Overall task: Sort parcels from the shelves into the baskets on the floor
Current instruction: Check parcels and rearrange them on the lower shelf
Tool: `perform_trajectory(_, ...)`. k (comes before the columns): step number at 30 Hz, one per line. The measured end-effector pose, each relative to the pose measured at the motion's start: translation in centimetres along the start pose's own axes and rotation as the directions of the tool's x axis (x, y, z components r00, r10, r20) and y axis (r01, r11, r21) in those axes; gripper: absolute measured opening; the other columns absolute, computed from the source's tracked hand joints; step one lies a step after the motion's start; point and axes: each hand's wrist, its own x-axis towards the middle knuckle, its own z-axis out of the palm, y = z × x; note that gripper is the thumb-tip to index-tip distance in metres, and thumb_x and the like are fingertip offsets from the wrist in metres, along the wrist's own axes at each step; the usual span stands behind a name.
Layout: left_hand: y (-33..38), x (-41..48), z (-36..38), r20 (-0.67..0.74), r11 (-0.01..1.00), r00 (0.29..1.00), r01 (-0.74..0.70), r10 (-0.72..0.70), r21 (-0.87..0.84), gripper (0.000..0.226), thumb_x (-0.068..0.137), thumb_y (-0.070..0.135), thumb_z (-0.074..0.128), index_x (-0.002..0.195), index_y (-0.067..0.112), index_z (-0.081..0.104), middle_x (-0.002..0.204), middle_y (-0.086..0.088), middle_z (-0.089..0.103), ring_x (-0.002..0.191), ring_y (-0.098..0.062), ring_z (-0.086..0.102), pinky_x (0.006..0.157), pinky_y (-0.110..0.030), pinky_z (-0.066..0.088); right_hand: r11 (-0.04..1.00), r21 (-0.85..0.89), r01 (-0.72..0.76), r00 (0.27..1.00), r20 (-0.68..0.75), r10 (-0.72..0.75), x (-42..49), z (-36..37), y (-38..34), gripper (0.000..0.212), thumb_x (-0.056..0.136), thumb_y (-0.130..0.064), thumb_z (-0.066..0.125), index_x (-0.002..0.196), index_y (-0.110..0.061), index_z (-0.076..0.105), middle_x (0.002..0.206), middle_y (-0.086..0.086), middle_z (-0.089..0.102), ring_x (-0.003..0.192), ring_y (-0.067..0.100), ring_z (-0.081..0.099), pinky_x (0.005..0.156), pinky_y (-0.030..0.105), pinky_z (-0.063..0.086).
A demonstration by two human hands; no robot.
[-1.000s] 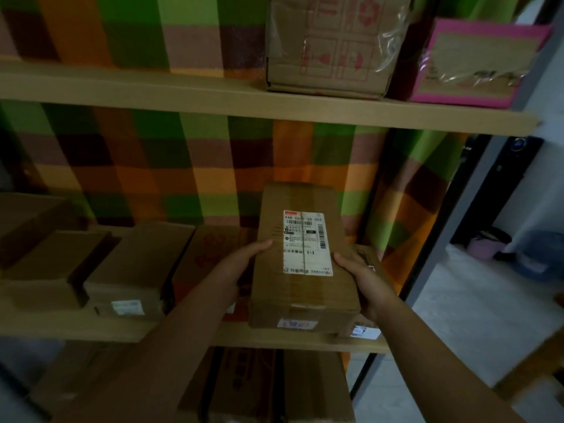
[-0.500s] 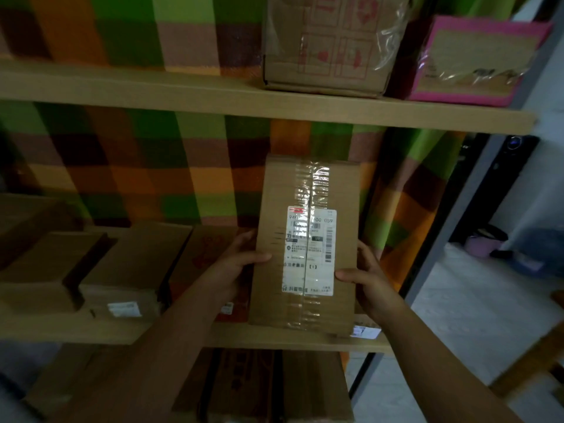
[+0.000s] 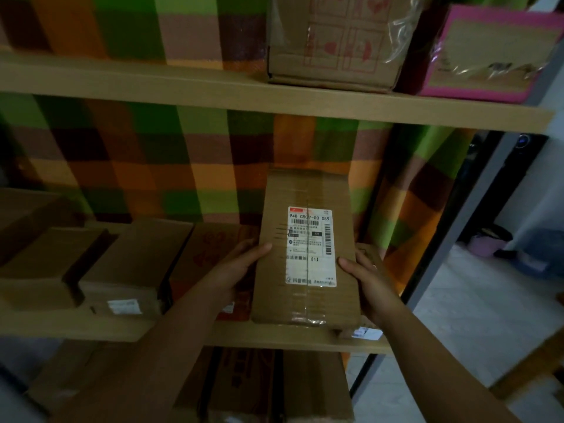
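A long cardboard parcel [image 3: 305, 248] with a white shipping label [image 3: 310, 246] facing the camera is held in front of the middle shelf [image 3: 91, 326], at its right end. The left hand [image 3: 236, 270] grips its left edge and the right hand [image 3: 367, 279] its right edge, thumbs curled onto the front. More brown boxes [image 3: 128, 267] lie on that shelf to the left; a taped carton [image 3: 335, 41] and a pink box [image 3: 488, 53] sit on the upper shelf [image 3: 183, 91].

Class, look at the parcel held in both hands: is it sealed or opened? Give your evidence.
Sealed. The parcel has flat flaps and clear tape running down its centre seam, over the label.
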Motion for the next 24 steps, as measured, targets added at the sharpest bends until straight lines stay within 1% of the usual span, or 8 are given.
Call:
perform_trajectory(4,0.0,0.2,0.0,-0.017,1.0,1.0,0.017,-0.017,0.014,0.054,0.059,0.046,0.075,0.109,0.034,0.06,0.112,-0.003,0.067,0.106,-0.026,0.061,0.096,-0.049,0.045,1.0,0.001,-0.029,1.0,-0.004,0.029,0.3,-0.2,0.3,0.064,0.071,-0.031,0.07,0.132,-0.026,0.051,0.116,0.006,0.069,0.107,0.028,0.065,0.096,0.052,0.047)
perform_trajectory(6,0.0,0.3,0.0,-0.011,1.0,1.0,0.019,-0.019,0.012,0.04,0.069,0.04,0.072,0.108,0.035,0.061,0.112,-0.003,0.067,0.107,-0.026,0.06,0.097,-0.048,0.045,1.0,-0.016,-0.026,1.0,0.0,0.026,0.5,-0.3,0.4,0.064,0.072,-0.029,0.072,0.132,-0.028,0.05,0.116,0.005,0.069,0.107,0.028,0.065,0.096,0.053,0.047)
perform_trajectory(8,-0.2,0.6,0.0,0.014,1.0,1.0,0.013,-0.013,-0.004,0.027,0.08,0.031,0.067,0.106,0.035,0.063,0.11,-0.002,0.069,0.107,-0.024,0.061,0.096,-0.046,0.045,1.0,-0.009,-0.027,1.0,-0.013,0.027,0.7,-0.4,0.4,0.058,0.074,-0.022,0.069,0.13,-0.028,0.052,0.114,0.005,0.07,0.105,0.028,0.066,0.091,0.05,0.05)
perform_trajectory(11,-0.7,1.1,0.3,0.002,0.999,1.0,0.022,-0.022,0.023,0.03,0.086,0.033,0.062,0.116,0.031,0.062,0.111,0.0,0.068,0.106,-0.022,0.061,0.092,-0.046,0.047,0.998,0.0,-0.059,0.998,-0.029,0.059,1.2,-0.1,0.6,0.039,0.088,-0.013,0.056,0.122,-0.032,0.054,0.109,0.005,0.071,0.099,0.027,0.068,0.079,0.041,0.053)
perform_trajectory(13,-1.2,1.8,0.8,-0.046,0.998,0.998,0.042,-0.04,0.056,0.034,0.091,0.035,0.056,0.124,0.028,0.057,0.12,-0.003,0.064,0.111,-0.024,0.059,0.099,-0.05,0.044,0.995,-0.073,-0.073,0.995,-0.075,0.068,1.9,0.4,0.9,0.032,0.095,-0.014,0.048,0.12,-0.032,0.053,0.107,0.006,0.071,0.097,0.026,0.068,0.08,0.04,0.053)
perform_trajectory(15,-1.6,2.4,1.4,-0.091,0.996,0.995,0.038,-0.031,0.083,0.034,0.096,0.031,0.048,0.128,0.023,0.054,0.125,-0.005,0.062,0.112,-0.024,0.058,0.101,-0.045,0.043,0.983,-0.153,-0.097,0.988,-0.131,0.078,2.7,0.8,1.1,0.027,0.097,-0.013,0.045,0.12,-0.025,0.054,0.109,0.007,0.068,0.098,0.026,0.066,0.086,0.043,0.052)
perform_trajectory(19,-2.2,3.6,2.9,-0.129,0.983,0.992,0.029,-0.005,0.182,0.034,0.1,0.021,0.039,0.132,0.018,0.05,0.124,-0.007,0.06,0.105,-0.021,0.057,0.089,-0.035,0.045,0.931,-0.314,-0.185,0.966,-0.234,0.113,4.2,0.8,1.8,0.032,0.097,-0.014,0.043,0.129,-0.014,0.051,0.119,0.011,0.064,0.107,0.029,0.061,0.097,0.048,0.046)
perform_trajectory(24,-3.1,4.6,3.8,-0.149,0.944,0.988,0.081,-0.035,0.319,0.039,0.099,0.017,0.036,0.136,0.019,0.045,0.131,-0.008,0.055,0.116,-0.026,0.054,0.101,-0.041,0.044,0.839,-0.497,-0.223,0.96,-0.261,0.1,4.8,0.5,2.1,0.045,0.097,-0.006,0.04,0.142,-0.006,0.036,0.134,0.015,0.052,0.117,0.031,0.051,0.085,0.03,0.041)
